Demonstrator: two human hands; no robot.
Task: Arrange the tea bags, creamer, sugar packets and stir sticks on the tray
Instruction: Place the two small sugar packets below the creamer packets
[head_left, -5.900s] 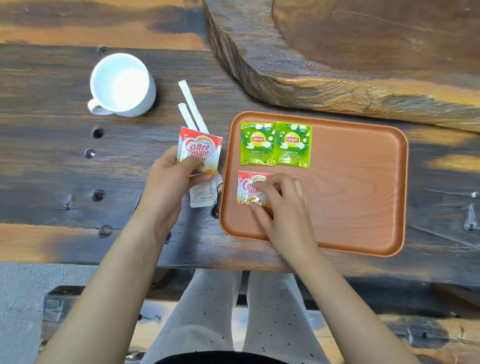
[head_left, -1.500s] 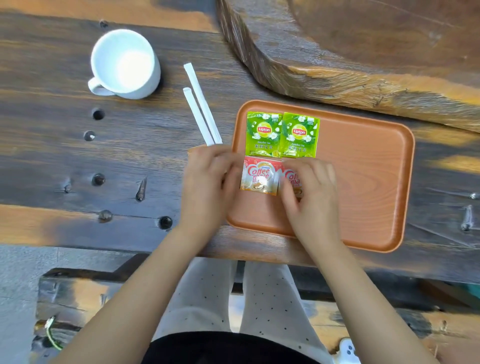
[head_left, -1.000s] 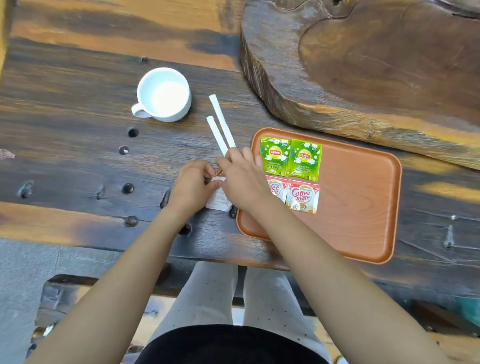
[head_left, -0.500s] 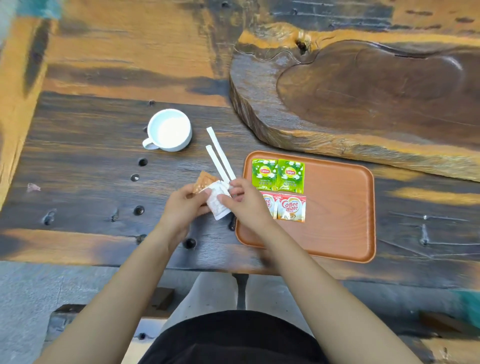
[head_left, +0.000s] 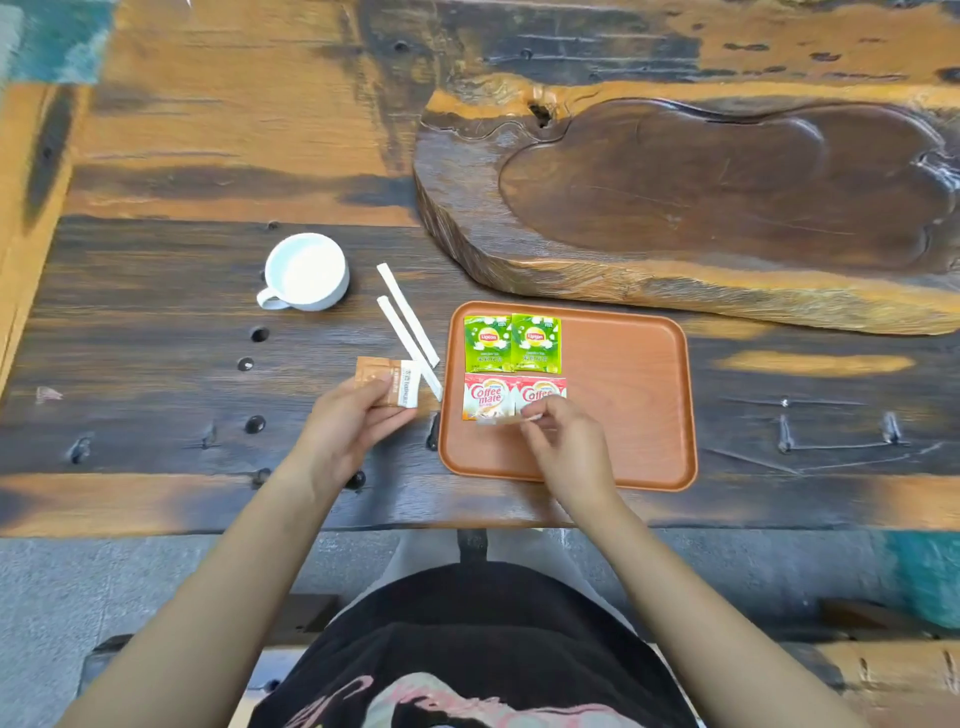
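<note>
From the head view, the left hand (head_left: 347, 431) is gripping a brown sugar packet (head_left: 388, 382) above the wooden table (head_left: 156, 364), beside two stir sticks (head_left: 410, 332). The right hand (head_left: 566, 447) is pinching a thin white packet (head_left: 506, 420) over the orange tray (head_left: 628, 395), where two Lipton tea bags (head_left: 511, 344) and two Coffee mate creamers (head_left: 511, 397) are lying.

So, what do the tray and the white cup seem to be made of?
Tray: probably moulded plastic or melamine with a printed wood look, matte orange-brown, with a seamless raised rim and rounded corners. White cup: likely glazed ceramic, smooth and evenly white, with thick walls and a loop handle.
</note>
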